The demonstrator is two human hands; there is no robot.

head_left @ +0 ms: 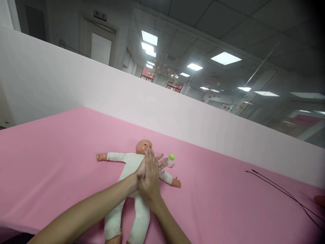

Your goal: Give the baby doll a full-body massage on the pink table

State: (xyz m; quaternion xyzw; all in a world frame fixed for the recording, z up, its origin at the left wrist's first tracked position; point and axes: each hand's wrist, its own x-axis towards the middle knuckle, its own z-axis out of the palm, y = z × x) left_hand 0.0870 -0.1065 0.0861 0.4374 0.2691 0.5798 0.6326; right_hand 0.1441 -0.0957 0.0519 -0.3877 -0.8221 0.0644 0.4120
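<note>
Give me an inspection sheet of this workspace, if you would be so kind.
surface: pink sheet, running up to a white partition
job's things: doll in a white suit, on its back, arms spread; green-capped bottle just beyond the doll's arm
clutter: blurred shape at the right edge, cannot tell what
grips: left hand and right hand both open, overlapping on the doll's chest
cables: dark cord on the sheet, right of the doll, apart from it
surroundings: door and lit ceiling panels beyond the partition
</note>
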